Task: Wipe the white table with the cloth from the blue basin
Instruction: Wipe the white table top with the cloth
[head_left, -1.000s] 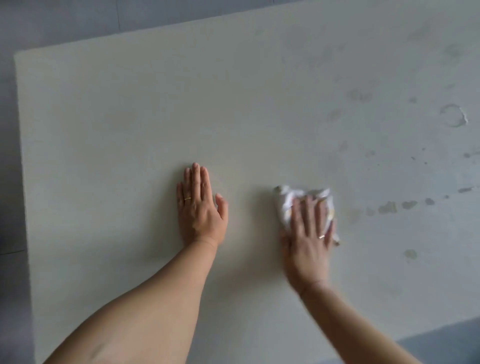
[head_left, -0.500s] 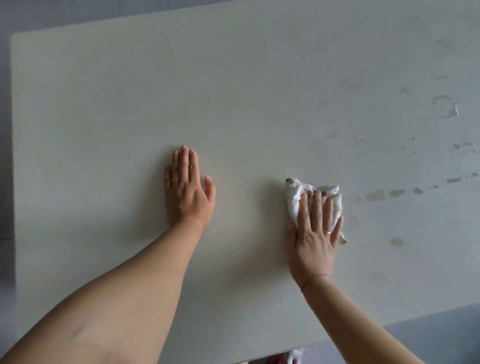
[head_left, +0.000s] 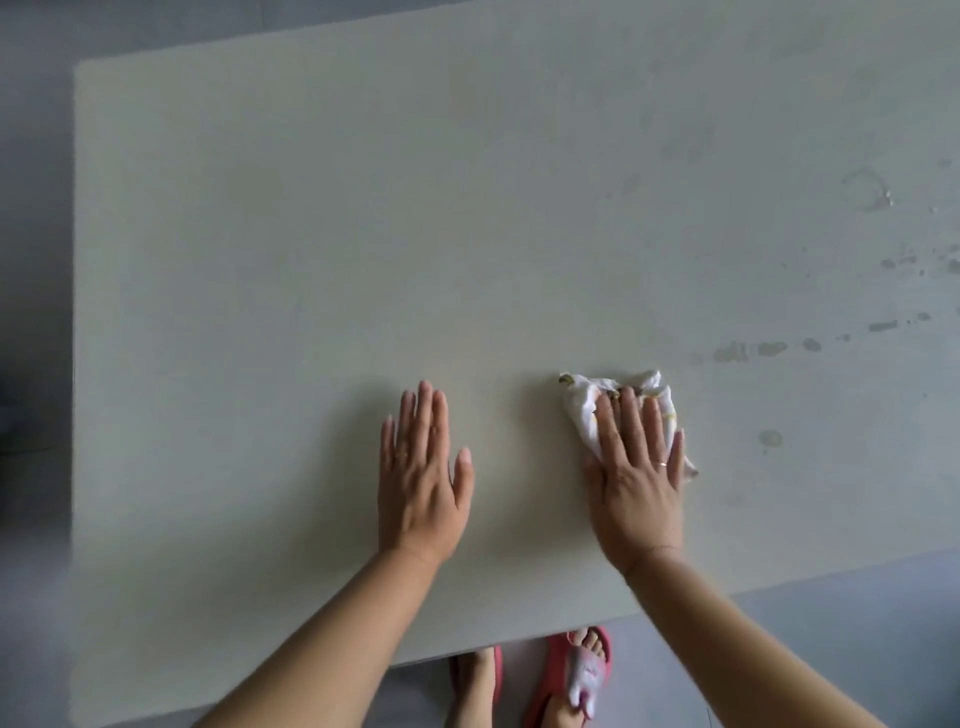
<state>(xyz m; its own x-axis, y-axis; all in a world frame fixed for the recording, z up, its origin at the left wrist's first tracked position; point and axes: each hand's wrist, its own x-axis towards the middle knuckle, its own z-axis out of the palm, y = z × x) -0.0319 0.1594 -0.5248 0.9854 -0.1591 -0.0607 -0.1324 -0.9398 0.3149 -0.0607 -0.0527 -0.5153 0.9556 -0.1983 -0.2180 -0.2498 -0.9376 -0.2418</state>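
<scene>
The white table (head_left: 311, 234) fills most of the view. A crumpled white cloth (head_left: 587, 405) with yellowish marks lies on it right of centre. My right hand (head_left: 636, 478) presses flat on the cloth with straight fingers, covering its near part. My left hand (head_left: 421, 478) rests flat on the bare tabletop, well left of the cloth, fingers straight and together. The blue basin is out of view.
Wet spots and smears (head_left: 769, 348) dot the table to the right of the cloth, with a ring mark (head_left: 872, 192) further back. The table's near edge runs just below my wrists. My feet in pink sandals (head_left: 566, 675) stand on the grey floor beneath it.
My right hand has slid the cloth slightly right and nearer to me. My left hand stays flat on the table. The view has tilted down, bringing the near edge and my feet into sight.
</scene>
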